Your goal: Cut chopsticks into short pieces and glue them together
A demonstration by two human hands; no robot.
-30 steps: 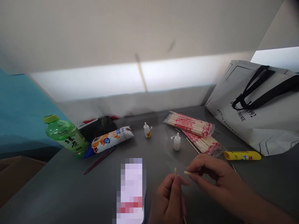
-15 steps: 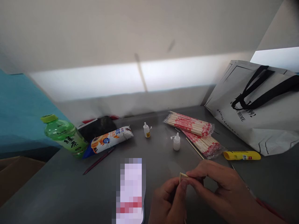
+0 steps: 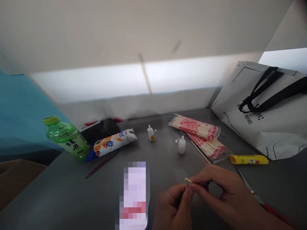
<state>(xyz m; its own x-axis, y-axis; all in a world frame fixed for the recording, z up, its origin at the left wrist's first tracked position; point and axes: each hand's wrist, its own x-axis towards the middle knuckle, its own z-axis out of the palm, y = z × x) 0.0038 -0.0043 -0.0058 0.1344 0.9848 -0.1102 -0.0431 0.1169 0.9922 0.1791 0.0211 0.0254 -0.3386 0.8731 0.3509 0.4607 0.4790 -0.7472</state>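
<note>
Pale wooden sticks (image 3: 188, 180) meet in a slender corner, pinched by hands (image 3: 176, 203) (image 3: 222, 188) set close together.

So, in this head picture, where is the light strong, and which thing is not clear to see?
Head view: a bright band crosses the wall; head view: the table, left hand and right hand are in dimmer light; head view: coarse pixel blocks cover most of the phone.
</note>
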